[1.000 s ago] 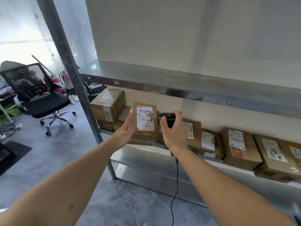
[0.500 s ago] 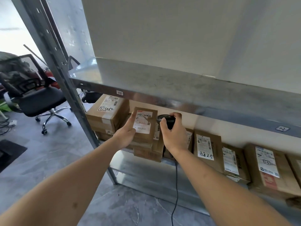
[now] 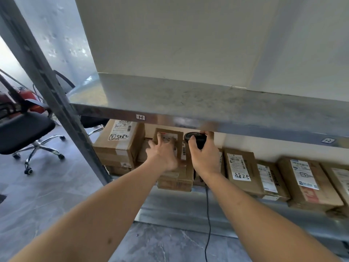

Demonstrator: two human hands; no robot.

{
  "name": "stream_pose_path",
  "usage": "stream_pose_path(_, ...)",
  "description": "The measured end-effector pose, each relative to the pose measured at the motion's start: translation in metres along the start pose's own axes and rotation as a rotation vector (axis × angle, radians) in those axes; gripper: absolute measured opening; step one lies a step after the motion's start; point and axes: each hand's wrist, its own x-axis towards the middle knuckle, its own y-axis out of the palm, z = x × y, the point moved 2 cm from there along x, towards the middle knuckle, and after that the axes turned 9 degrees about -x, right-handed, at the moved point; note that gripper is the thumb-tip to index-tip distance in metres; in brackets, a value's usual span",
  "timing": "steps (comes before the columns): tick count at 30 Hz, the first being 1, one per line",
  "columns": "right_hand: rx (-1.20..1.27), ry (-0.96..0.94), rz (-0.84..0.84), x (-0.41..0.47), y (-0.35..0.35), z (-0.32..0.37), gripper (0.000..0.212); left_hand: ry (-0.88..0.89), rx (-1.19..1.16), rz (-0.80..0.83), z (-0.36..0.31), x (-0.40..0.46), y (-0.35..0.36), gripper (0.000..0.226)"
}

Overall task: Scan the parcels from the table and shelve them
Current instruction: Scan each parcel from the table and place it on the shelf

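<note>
Centre of frame: left hand (image 3: 164, 155), fingers spread flat, pushes small parcel (image 3: 168, 140) onto the stack on the lower shelf (image 3: 217, 202), under the upper shelf edge. Right hand (image 3: 203, 157) grips black scanner (image 3: 196, 138), cord hanging. Looks scanned, nearly shelved. Several boxes shelved at right; table not visible, so remaining count unknown.

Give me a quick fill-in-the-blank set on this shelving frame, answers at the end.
1. The black scanner is gripped by the ____ hand.
2. The left hand presses a small parcel in beneath the metal shelf tagged ____.
3. The box with the handwritten number right of the scanner reads ____.
4. The scanner's cable hangs ____ toward the floor.

Missing words: right; H; 8825; down
</note>
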Motion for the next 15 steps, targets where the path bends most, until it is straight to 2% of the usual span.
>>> stream_pose_path(2, -0.001, 0.000, -0.006, 0.000, -0.003, 0.002, 0.014, 0.039, 0.031, -0.030, 0.005, 0.004, -0.006, 0.102)
stream_pose_path(5, 0.002, 0.000, -0.025, 0.002, -0.004, 0.003, 0.021, 0.048, 0.022, -0.076, 0.021, 0.013, -0.014, 0.099)
stream_pose_path(15, -0.067, 0.033, -0.053, 0.008, -0.015, -0.004, 0.026, 0.068, 0.035, -0.071, 0.037, 0.033, -0.024, 0.098)
